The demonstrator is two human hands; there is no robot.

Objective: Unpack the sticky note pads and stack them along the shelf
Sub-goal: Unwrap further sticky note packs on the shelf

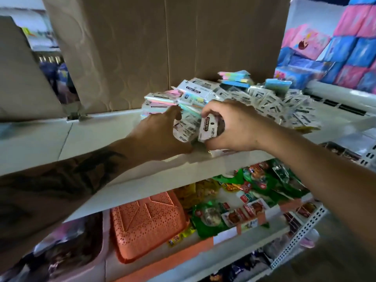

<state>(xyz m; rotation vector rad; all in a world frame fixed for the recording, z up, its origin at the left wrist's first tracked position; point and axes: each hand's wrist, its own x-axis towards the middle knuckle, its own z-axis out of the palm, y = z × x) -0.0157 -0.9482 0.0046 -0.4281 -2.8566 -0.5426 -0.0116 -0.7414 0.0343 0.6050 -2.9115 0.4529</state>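
- Right hand [234,127] is pinching a sticky note pad [207,129], standing on end, label reading "STICKY NOTE".
- Left hand [160,135] is curling round neighbouring pads [183,129].
- Both are sitting on the shelf [50,143] beside the pile [274,104].

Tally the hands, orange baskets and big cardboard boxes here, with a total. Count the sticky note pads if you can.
Hands: 2 (left hand, right hand)
Orange baskets: 1
Big cardboard boxes: 1
Sticky note pads: heaped and blurred, cannot count
Total counted: 4
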